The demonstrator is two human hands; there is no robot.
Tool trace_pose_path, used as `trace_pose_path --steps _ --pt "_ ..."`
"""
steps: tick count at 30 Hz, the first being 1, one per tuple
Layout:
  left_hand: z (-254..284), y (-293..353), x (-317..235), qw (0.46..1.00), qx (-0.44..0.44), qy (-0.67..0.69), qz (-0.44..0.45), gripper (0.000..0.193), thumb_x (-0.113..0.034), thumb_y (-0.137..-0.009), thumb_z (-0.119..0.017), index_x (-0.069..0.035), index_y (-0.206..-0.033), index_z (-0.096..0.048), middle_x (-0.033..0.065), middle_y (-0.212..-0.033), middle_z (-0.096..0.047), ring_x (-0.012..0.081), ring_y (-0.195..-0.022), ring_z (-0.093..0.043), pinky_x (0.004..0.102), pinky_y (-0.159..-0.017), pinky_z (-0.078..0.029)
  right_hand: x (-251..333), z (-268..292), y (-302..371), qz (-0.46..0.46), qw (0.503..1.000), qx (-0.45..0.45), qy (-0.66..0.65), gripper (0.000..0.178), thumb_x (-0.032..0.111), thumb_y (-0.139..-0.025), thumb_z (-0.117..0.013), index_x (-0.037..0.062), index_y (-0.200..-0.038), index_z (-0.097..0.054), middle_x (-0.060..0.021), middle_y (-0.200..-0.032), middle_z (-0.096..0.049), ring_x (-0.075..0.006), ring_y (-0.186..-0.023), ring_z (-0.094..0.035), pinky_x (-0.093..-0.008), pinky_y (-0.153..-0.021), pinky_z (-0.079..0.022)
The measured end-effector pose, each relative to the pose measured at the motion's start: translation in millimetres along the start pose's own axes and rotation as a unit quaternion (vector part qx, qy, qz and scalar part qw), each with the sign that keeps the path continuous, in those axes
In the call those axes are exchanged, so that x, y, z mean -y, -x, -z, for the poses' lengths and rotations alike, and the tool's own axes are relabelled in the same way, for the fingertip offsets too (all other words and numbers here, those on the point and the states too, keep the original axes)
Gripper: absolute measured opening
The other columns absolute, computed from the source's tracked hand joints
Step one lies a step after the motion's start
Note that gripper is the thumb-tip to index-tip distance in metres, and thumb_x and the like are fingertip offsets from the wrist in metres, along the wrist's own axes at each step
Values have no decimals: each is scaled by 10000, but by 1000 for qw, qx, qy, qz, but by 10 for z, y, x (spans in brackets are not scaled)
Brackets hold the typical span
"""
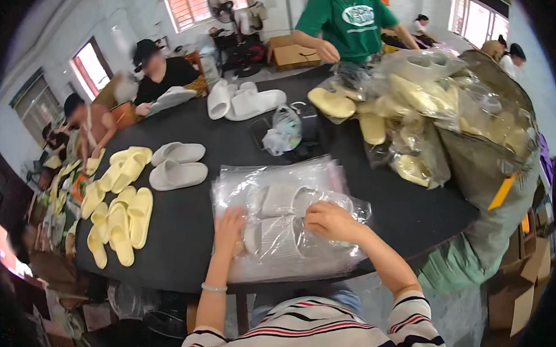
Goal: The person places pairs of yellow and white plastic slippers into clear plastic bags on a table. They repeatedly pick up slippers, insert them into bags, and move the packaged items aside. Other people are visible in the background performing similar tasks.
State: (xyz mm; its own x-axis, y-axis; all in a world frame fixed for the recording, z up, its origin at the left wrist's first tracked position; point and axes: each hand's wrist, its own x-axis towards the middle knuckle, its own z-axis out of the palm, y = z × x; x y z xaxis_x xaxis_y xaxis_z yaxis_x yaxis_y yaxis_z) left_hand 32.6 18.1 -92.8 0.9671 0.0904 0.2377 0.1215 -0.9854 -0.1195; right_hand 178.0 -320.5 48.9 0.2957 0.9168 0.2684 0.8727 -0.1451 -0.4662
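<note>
The pale gray slippers [281,237] sit side by side between the two hands, inside a clear bag [361,209]. The left hand [229,229] is loose, with its fingers out straight, lying at the left end of the bag and not wrapped round anything. The right hand [333,222] is bent, with its fingertips down on the bag's top over the slippers. It may be pinching the plastic, but the tips are hidden, so I cannot tell.

Under the bag and both hands is a flat pile of clear bags [235,185] on the black table [182,247]. Left of the left hand is another gray pair [178,174], and past it are lots of yellow slippers [122,222]. Off beyond the right hand, a heap of bagged yellow slippers [421,96] fills a big sack [486,176].

The slippers look light and a bit squashy, like foam, so they should not break if bumped. The bag looks thin and slippery (it shines a lot), and could slide on the pile below or rip if tugged hard. A good hold would be round the thick soles through the plastic, one hand at each end, and a soft pinch for the bag's edge.
</note>
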Motion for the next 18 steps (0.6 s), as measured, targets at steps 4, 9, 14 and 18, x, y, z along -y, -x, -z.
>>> trace_pose_path --steps 4,9,14,18 --pt "-2 14 -15 996 -77 32 -30 488 -204 -823 -600 -154 -1306 -551 63 -1412 -495 292 -1394 -347 541 -1138 -231 -9 102 -309 6 955 -176 -239 183 77 -890 -632 46 -1071 -636 -104 -1090 -623 -253 -1047 -597 -353 -911 -469" --pt "228 90 -65 990 -44 132 -12 510 -202 -821 -622 -145 -1321 -542 97 -1392 -511 296 -1363 -387 517 -1148 -233 231 416 -781 -21 863 -224 -451 184 43 -934 -586 15 -1111 -628 -85 -1104 -645 -167 -1020 -604 -285 -886 -464" --pt "198 123 -43 988 -37 149 0 493 -181 -827 -634 -131 -1311 -553 125 -1371 -527 300 -1328 -433 495 -1152 -242 359 626 -798 25 939 -208 -271 157 70 -919 -622 1 -1059 -638 -102 -1060 -680 -195 -1020 -636 -314 -898 -476" --pt "166 93 -30 979 -54 194 30 479 -163 -832 -643 -121 -1303 -562 147 -1354 -540 303 -1300 -469 478 -1156 -250 160 520 -618 9 953 -219 -211 157 64 -895 -644 8 -1042 -639 -112 -1080 -681 -231 -1052 -638 -328 -901 -482"
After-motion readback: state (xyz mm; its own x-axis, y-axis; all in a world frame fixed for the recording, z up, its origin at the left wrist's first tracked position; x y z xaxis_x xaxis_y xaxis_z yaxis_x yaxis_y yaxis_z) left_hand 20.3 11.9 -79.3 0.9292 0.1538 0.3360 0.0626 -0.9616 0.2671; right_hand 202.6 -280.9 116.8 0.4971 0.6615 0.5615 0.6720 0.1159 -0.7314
